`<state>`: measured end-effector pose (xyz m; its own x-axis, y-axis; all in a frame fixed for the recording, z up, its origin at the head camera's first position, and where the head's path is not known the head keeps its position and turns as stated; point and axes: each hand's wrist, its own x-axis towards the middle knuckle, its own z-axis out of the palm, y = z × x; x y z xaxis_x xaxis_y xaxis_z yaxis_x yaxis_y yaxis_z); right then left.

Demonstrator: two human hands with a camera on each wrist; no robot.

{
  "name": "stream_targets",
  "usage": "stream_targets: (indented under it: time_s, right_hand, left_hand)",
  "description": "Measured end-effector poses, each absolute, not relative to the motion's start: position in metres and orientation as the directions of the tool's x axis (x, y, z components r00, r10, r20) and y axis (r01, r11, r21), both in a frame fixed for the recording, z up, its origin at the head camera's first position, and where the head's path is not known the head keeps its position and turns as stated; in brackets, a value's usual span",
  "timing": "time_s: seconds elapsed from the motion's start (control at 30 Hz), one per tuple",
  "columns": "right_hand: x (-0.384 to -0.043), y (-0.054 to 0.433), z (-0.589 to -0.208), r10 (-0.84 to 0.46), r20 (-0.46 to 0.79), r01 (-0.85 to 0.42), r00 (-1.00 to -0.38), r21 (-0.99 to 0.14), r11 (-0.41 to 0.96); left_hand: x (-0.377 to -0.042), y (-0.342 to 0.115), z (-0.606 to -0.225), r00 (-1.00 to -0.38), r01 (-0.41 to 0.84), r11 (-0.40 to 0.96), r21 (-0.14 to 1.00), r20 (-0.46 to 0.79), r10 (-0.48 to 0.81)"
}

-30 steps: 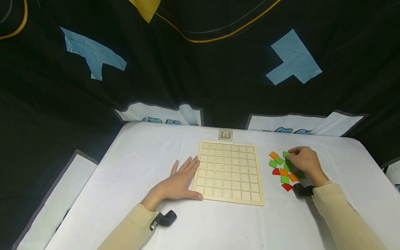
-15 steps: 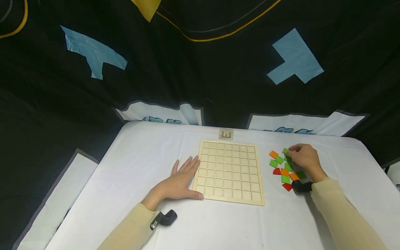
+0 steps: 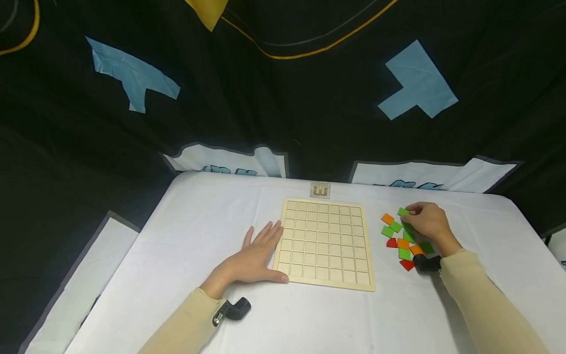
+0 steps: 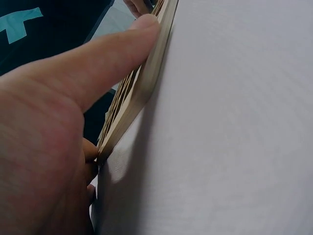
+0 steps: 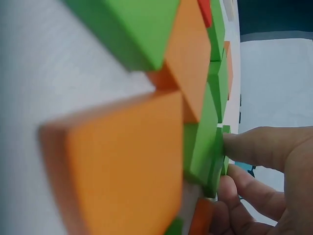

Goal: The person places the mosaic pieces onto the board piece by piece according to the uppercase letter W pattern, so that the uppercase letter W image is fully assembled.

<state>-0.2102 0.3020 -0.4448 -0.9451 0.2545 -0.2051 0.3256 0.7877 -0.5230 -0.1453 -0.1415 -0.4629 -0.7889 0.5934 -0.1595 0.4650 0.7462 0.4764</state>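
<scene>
A square wooden board (image 3: 328, 244) with a grid of recessed cells lies flat at the middle of the white table. My left hand (image 3: 248, 261) lies at its left edge with fingers spread. In the left wrist view the thumb (image 4: 117, 54) rests along the board's rim (image 4: 131, 105). Over on the right, my right hand (image 3: 430, 225) pinches a small green square tile (image 3: 403, 211) between thumb and fingers, at the far end of a loose group of tiles. The right wrist view shows the thumb (image 5: 259, 145) on that tile, most of which the fingers hide.
Around the right hand lie orange tiles (image 3: 387, 219), other green squares (image 3: 404, 253) and red rounded pieces (image 3: 407, 265). A small patterned card (image 3: 320, 190) sits behind the board. A black cloth (image 3: 283, 118) with blue shapes hangs beyond the table (image 3: 212, 211).
My right hand has shifted slightly away from me, and the green tile in its fingers has moved and turned with it. The left hand and board stay where they were.
</scene>
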Motion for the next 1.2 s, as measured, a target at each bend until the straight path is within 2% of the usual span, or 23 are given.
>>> stream_targets:
  time_s: [0.13,0.33,0.5,0.93,1.2]
  right_hand:
    - [-0.212,0.304,-0.446,0.209,-0.186,0.277,-0.960,-0.520,0.808]
    - [-0.212,0.309,-0.450,0.091,-0.116,0.137,-0.989,-0.494,0.858]
    - [-0.209,0.310,-0.449,0.074,-0.041,0.085,-0.996,-0.498,0.863]
    - [-0.200,0.287,-0.432,0.036,0.127,-0.041,-0.991,-0.555,0.831]
    - [-0.197,0.272,-0.425,-0.047,0.219,-0.164,-0.975,-0.555,0.816]
  left_hand:
    - [-0.146,-0.141,-0.463,-0.791,0.461,0.746,0.481,-0.158,0.591]
    - [-0.147,-0.141,-0.464,-0.785,0.472,0.742,0.476,-0.157,0.600]
    - [-0.147,-0.141,-0.464,-0.785,0.476,0.741,0.474,-0.151,0.600]
    - [-0.147,-0.141,-0.464,-0.792,0.468,0.744,0.476,-0.147,0.592]
    - [-0.145,-0.141,-0.463,-0.794,0.458,0.744,0.487,-0.152,0.588]
